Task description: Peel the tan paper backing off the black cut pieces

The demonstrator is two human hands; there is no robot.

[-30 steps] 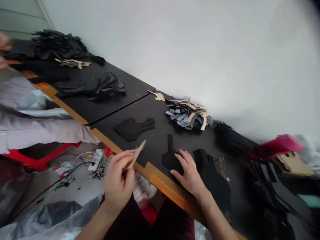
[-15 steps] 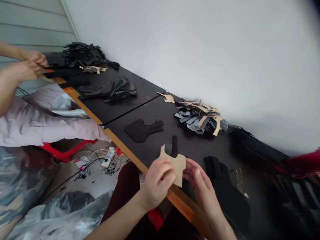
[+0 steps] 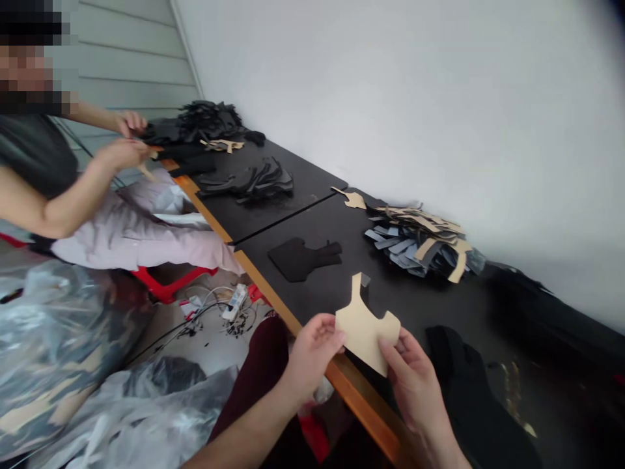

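Observation:
Both my hands hold a tan cut-out piece [image 3: 365, 327] shaped like a small tab with two shoulders, just above the near edge of the black table [image 3: 312, 218]. My left hand [image 3: 311, 356] pinches its left edge and my right hand [image 3: 415, 380] pinches its right corner. A dark piece peeks from behind the tan one at its top. A single black cut-out [image 3: 303, 256] lies flat on the table beyond my hands.
A heap of grey and tan pieces [image 3: 420, 242] sits near the wall. Black pieces [image 3: 251, 180] lie further along, with a dark pile [image 3: 209, 122] at the far end. A co-worker's hands [image 3: 124, 140] work there. Plastic bags [image 3: 73, 365] and cables [image 3: 215, 312] cover the floor.
My left hand brought the tan piece from beside the table over to its edge, my right hand left the black piece and took hold of the tan one. The view swung left.

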